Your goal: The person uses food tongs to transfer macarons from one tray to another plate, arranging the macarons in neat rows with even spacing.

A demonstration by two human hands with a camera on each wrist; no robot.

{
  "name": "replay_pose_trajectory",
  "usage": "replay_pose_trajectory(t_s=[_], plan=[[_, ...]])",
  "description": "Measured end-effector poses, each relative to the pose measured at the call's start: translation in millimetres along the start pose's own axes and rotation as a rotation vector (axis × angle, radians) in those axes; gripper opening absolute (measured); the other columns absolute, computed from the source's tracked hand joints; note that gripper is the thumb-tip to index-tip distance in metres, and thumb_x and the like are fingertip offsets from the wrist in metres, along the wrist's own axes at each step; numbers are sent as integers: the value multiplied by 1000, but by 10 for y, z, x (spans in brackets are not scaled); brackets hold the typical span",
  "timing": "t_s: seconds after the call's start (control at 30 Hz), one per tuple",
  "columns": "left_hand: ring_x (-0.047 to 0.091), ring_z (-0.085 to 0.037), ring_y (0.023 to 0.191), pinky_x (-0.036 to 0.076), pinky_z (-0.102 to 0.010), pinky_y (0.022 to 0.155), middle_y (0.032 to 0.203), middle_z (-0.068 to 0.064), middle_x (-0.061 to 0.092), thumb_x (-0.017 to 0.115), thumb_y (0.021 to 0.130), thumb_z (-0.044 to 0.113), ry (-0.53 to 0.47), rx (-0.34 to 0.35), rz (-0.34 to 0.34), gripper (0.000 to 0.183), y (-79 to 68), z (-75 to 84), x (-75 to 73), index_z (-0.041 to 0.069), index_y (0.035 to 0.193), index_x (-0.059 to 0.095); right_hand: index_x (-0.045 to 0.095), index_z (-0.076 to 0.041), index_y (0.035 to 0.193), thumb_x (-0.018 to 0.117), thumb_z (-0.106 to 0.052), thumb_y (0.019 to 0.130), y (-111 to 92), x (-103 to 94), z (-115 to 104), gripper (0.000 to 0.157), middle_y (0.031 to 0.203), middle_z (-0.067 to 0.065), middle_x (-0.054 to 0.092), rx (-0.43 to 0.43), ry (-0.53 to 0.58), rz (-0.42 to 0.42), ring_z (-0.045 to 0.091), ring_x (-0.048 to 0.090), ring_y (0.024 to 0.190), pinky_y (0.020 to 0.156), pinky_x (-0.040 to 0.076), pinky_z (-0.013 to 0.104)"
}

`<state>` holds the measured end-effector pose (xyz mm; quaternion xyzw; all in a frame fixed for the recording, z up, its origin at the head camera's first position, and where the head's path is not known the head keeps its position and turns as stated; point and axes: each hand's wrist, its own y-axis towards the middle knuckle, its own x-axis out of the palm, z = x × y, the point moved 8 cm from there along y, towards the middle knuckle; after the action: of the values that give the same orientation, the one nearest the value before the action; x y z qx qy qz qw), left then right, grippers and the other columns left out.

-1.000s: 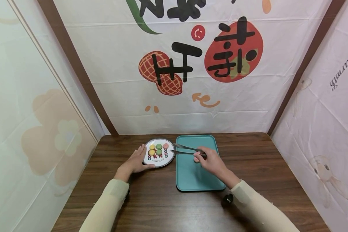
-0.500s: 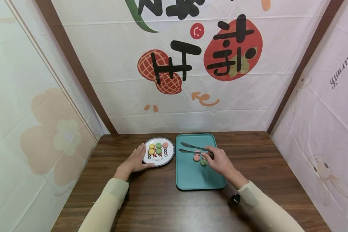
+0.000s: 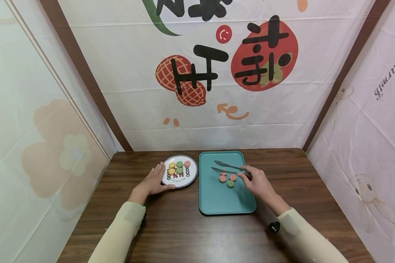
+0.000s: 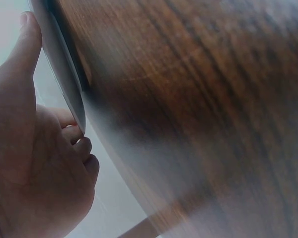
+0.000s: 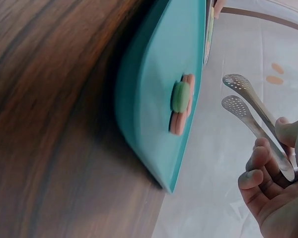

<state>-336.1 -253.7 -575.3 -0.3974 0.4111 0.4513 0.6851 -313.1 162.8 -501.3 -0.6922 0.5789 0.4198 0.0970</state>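
My left hand [image 3: 153,181] rests against the left side of a round white plate [image 3: 188,181], fingers stretched along the rim and thumb at its near edge. On the plate lie two yellow macarons [image 3: 172,168], two green macarons [image 3: 179,167] and one pink macaron [image 3: 187,164]. My right hand [image 3: 257,181] grips metal food tongs [image 3: 228,167] over the teal tray [image 3: 217,201]. The tongs' perforated tips [image 5: 237,105] stand apart with nothing between them. Below them, three pink macarons [image 3: 222,179] and one green macaron [image 3: 230,183] sit grouped on the tray.
Plate and tray stand side by side near the back of the dark wooden table [image 3: 177,226]. A printed cloth wall [image 3: 145,124] rises behind the table, with further cloth at both sides.
My right hand has drawn the tongs away from the plate's edge to the right, over the tray, uncovering the macarons there. The left hand stays at the plate.
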Motion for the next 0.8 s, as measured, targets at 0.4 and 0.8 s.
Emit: replay_pose_trajectory(t_s=[0.4,0.8], plan=[[8,-47,164,11,-58,134,175,-33,5,69,96,68,-6,-3,0,122,-24,27,-18,-14,166,11,71,1,130,73,-24,105,-103,-91,140,35,74,-3,57,41,-16,18,12,48,58,51,45,28],[7,-46,164,10,-57,134,176,-32,4,68,96,70,-8,-10,-8,123,-16,20,1,-13,166,10,71,3,129,74,-24,105,-167,-115,270,36,78,-1,61,63,-29,20,12,51,60,53,46,28]])
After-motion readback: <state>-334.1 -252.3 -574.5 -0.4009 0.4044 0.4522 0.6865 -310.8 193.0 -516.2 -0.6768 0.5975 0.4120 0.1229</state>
